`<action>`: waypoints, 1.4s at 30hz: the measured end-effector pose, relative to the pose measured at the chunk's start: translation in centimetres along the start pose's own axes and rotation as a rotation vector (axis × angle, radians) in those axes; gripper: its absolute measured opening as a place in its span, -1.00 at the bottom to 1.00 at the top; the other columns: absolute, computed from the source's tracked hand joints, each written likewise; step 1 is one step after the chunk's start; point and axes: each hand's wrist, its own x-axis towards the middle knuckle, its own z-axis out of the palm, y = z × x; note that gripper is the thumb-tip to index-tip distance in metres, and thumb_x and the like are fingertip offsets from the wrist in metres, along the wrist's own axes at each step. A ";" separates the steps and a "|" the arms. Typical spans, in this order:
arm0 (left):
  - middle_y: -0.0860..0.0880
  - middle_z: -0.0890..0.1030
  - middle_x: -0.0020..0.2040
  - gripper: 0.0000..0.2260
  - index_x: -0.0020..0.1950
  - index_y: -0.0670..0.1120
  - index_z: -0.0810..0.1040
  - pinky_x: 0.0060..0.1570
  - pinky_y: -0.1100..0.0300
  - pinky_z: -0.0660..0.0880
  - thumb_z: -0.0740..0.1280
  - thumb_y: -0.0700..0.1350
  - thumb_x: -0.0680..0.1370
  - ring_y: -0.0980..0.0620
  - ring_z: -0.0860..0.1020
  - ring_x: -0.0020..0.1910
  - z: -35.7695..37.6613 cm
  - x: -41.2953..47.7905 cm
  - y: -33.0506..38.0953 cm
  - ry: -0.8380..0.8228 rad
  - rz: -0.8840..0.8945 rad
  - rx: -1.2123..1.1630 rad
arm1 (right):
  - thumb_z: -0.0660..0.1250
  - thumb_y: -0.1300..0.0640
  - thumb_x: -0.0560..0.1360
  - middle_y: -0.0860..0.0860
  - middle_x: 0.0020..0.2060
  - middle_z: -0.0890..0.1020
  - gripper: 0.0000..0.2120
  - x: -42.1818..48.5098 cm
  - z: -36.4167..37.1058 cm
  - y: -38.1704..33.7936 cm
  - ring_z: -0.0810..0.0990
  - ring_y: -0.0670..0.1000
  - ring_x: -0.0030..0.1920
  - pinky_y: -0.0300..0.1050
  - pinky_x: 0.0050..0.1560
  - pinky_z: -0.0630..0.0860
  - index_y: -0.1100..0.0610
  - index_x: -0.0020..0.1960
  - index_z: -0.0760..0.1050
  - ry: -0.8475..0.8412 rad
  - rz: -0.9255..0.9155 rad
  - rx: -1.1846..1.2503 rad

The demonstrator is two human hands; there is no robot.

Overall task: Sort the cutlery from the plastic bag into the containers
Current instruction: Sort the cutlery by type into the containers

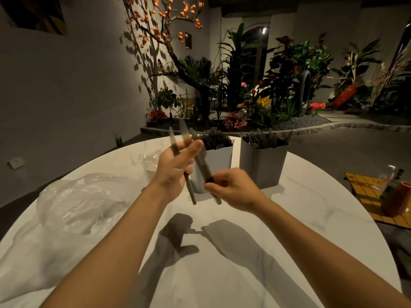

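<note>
My left hand (175,167) grips several dark cutlery pieces (182,135), their ends fanning upward and blurred by motion. My right hand (231,187) pinches one dark piece (203,164) near its lower end, slanting up toward my left hand. Both hands hover above the white marble table (222,252), just in front of two grey containers. The left container (216,156) is packed with forks. The right container (263,163) holds knives. A crumpled clear plastic bag (82,201) lies on the table to the left.
A clear glass object (151,160) sits behind the bag near the table's far edge. At the right, off the table, a yellow grid board (367,196) carries a brown vase (398,198) and a bottle. Plants fill the background.
</note>
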 end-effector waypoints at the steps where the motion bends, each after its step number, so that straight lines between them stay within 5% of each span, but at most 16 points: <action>1: 0.09 0.57 -0.31 -0.74 -0.03 -0.07 0.58 -0.25 0.20 0.41 0.53 0.06 0.47 0.12 0.49 -0.26 0.8 0.0 -0.3 0.022 0.005 0.034 | 0.39 0.03 0.59 0.02 -0.31 0.69 -0.85 0.0 0.5 0.0 0.67 0.02 -0.27 0.02 -0.10 0.66 0.07 -0.04 0.68 -0.030 0.007 -0.033; 6: -0.02 0.52 -0.38 -0.56 -0.25 -0.09 0.47 0.03 0.04 0.50 0.18 0.21 0.66 0.04 0.57 -0.26 3.1 -0.5 -1.5 0.123 -0.061 0.250 | 0.41 -0.05 0.56 -0.08 -0.28 0.69 -0.83 -0.5 1.8 0.6 0.68 -0.04 -0.26 -0.05 -0.08 0.68 0.05 -0.06 0.65 -0.086 0.104 -0.159; 11: -0.04 0.39 -0.46 -0.57 -0.32 -0.10 0.41 -0.15 0.05 0.51 0.30 0.16 0.61 -0.01 0.50 -0.37 4.0 -1.5 -3.4 -0.035 -0.095 0.205 | 0.44 0.01 0.55 -0.05 -0.09 0.69 -0.80 -0.9 1.9 1.8 0.67 0.00 -0.11 -0.03 0.03 0.66 0.06 0.11 0.61 -0.089 0.135 -0.158; 18: 0.02 0.40 -0.49 -0.59 -0.33 -0.06 0.43 -0.20 0.07 0.46 0.34 0.12 0.63 0.03 0.44 -0.39 5.6 -1.1 -6.7 0.111 -0.111 0.343 | 0.39 0.15 0.58 -0.04 -0.07 0.68 -0.84 -1.6 1.9 3.5 0.66 -0.02 -0.10 -0.24 -0.06 0.59 0.12 0.14 0.64 -0.094 0.196 -0.026; 23: -0.03 0.37 -0.47 -0.52 -0.39 -0.08 0.38 -0.32 0.15 0.40 0.24 0.10 0.69 0.04 0.39 -0.47 6.7 -0.2 -5.7 0.056 -0.114 0.198 | 0.38 0.13 0.58 0.05 -0.08 0.72 -0.81 -1.7 0.4 3.6 0.70 -0.01 -0.16 -0.17 -0.05 0.64 0.16 0.14 0.66 -0.085 0.186 0.078; 27: 0.04 0.68 -0.19 -0.56 -0.07 -0.19 0.63 0.04 0.12 0.47 0.21 0.15 0.68 0.16 0.61 -0.13 9.6 0.9 -3.4 -0.061 -0.022 0.313 | 0.38 0.14 0.58 0.04 -0.13 0.71 -0.84 -1.0 -3.5 2.3 0.67 -0.02 -0.27 -0.16 -0.17 0.61 0.18 0.10 0.64 -0.047 0.108 0.031; 29: 0.06 0.69 -0.04 -0.61 0.06 -0.15 0.66 0.01 0.20 0.44 0.24 0.15 0.67 0.27 0.59 -0.08 11.4 1.9 -2.3 -0.113 0.049 0.358 | 0.38 0.14 0.59 0.01 -0.13 0.71 -0.87 -0.6 -5.8 1.9 0.66 -0.05 -0.27 -0.15 -0.19 0.59 0.15 0.09 0.63 -0.028 0.096 0.002; 31: 0.03 0.65 0.09 -0.69 0.21 -0.07 0.56 -0.06 0.31 0.45 0.30 0.13 0.64 0.22 0.59 0.04 12.9 3.1 -1.4 -0.166 0.123 0.362 | 0.38 0.12 0.59 -0.03 -0.13 0.71 -0.87 -0.3 -8.4 1.8 0.67 -0.10 -0.23 -0.14 -0.15 0.60 0.11 0.10 0.63 0.058 0.088 -0.040; 34: -0.01 0.54 0.20 -0.55 0.45 -0.07 0.34 -0.12 0.45 0.46 0.34 0.09 0.64 0.15 0.54 0.12 14.3 5.1 -1.4 -0.125 0.172 0.356 | 0.40 0.13 0.58 -0.05 -0.14 0.70 -0.87 0.2 -12.7 2.3 0.65 -0.11 -0.20 -0.06 -0.08 0.60 0.10 0.11 0.65 0.338 0.123 -0.053; 37: -0.03 0.49 0.32 -0.54 0.49 -0.05 0.34 0.12 0.27 0.42 0.36 0.03 0.64 0.05 0.49 0.26 14.8 6.6 -2.9 -0.039 0.169 0.448 | 0.44 0.05 0.55 -0.04 -0.16 0.74 -0.94 1.4 -16.3 4.2 0.71 -0.04 -0.14 0.06 0.01 0.67 0.00 0.00 0.65 0.573 0.153 -0.060; 42: 0.01 0.43 0.40 -0.45 0.55 -0.02 0.27 0.24 0.13 0.37 0.39 -0.10 0.60 0.03 0.41 0.34 14.9 8.2 -5.2 -0.053 0.125 0.573 | 0.39 0.03 0.56 -0.01 -0.25 0.74 -0.89 3.5 -18.7 6.5 0.73 -0.06 -0.22 0.05 0.00 0.68 0.03 -0.11 0.61 0.647 0.223 -0.187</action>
